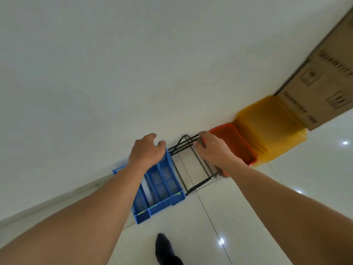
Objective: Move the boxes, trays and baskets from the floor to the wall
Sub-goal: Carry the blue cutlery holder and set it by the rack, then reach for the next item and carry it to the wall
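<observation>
Cardboard boxes [324, 88], yellow bin [271, 131], red basket [235, 144] already lined along wall [133, 64]. Blue divided tray [162, 186] at wall base, long axis running from wall toward us. Black wire rack [194, 165] wedged between tray and basket. Our left hand [147, 152] fingers curled over tray's far rim; right hand [210, 148] fingers clamped on rack's top wires. We judge both near final spots.

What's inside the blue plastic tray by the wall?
The blue plastic tray shows only bare perforated compartments; nothing is visible inside. The left hand and forearm cover its left compartments.
</observation>
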